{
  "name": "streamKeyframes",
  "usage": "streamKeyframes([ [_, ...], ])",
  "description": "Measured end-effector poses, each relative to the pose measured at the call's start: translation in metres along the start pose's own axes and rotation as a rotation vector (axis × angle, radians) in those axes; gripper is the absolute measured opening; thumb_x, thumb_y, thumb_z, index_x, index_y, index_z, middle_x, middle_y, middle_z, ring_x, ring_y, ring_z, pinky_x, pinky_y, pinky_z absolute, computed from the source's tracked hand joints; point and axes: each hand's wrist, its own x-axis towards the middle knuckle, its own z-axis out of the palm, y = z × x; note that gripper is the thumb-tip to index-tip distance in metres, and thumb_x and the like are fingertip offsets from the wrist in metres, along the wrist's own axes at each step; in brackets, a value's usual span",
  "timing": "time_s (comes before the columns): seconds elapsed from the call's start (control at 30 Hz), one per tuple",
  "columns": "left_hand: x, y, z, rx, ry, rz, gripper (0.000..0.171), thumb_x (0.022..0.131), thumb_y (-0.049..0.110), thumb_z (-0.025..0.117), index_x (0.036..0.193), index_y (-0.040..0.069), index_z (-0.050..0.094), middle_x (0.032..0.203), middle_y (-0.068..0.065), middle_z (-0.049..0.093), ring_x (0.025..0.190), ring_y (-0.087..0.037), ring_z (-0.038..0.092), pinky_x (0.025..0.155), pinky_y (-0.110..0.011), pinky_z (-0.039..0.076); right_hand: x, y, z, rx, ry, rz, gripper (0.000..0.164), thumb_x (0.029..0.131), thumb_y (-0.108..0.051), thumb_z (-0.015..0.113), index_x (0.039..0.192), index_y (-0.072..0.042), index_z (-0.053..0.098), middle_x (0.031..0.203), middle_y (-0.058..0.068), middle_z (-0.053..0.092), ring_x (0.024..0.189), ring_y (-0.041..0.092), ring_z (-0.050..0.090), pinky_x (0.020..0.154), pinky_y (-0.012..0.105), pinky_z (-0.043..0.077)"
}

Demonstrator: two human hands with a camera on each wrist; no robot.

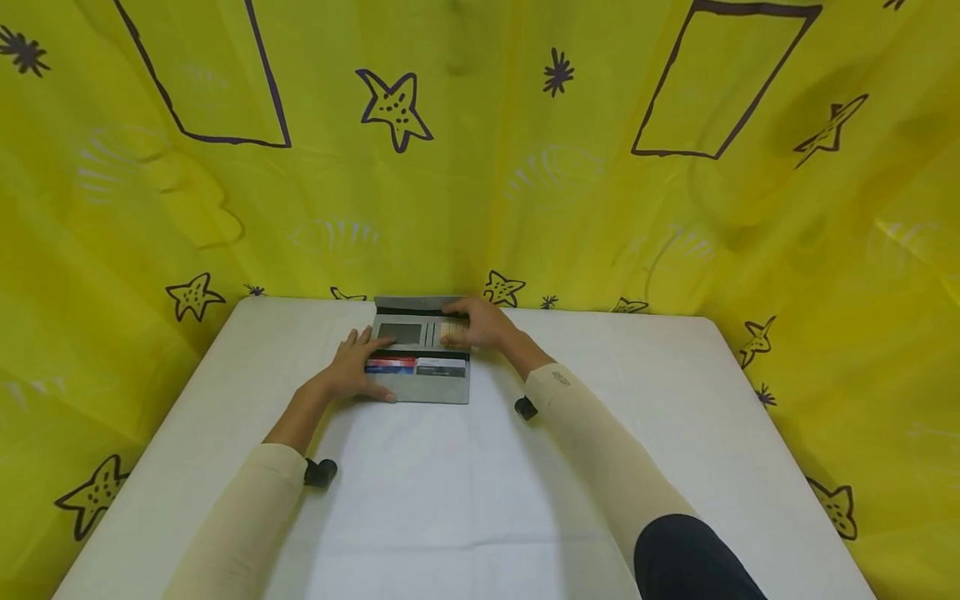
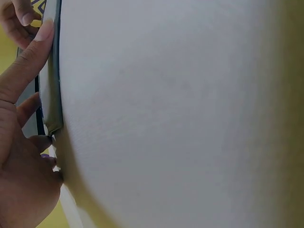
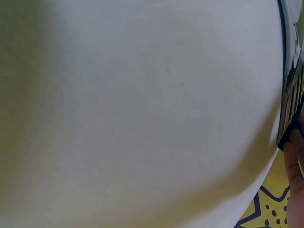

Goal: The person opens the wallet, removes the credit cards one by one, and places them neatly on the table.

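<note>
A grey long wallet point(image 1: 429, 388) lies unfolded near the table's far edge. Red-and-blue and white-and-grey cards point(image 1: 441, 367) show in its lower pocket, and a dark window sits in its middle panel. My left hand point(image 1: 349, 367) rests over the wallet's left side, its fingers spread; in the left wrist view the thumb point(image 2: 34, 52) lies along the near edge. At the upper right, my right hand point(image 1: 483, 323) pinches the wallet by its right end near the top flap point(image 1: 408, 304). The right wrist view catches those fingers point(image 3: 292, 159) at the wallet's dark corner.
The wallet lies on a white table point(image 1: 420, 500). Behind and beside it hangs a yellow curtain point(image 1: 465, 192) printed with starfish and shells. Small black wrist devices point(image 1: 321, 473) are worn at both sleeves.
</note>
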Motion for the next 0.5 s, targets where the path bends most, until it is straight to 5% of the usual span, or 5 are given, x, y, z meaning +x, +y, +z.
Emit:
streamKeyframes([
  [0.5, -0.0029, 0.0029, -0.0004, 0.024, 0.012, 0.009, 0.113, 0.072, 0.040, 0.097, 0.163, 0.010, 0.036, 0.170, -0.033, 0.005, 0.155, -0.056, -0.007, 0.119, -0.074, 0.001, -0.0032, 0.0018, 0.0088, -0.051, -0.028, 0.005, 0.114, 0.072, -0.051, 0.096, 0.162, -0.009, 0.040, 0.156, 0.010, 0.052, 0.145, 0.027, 0.044, 0.121, 0.041, 0.034],
])
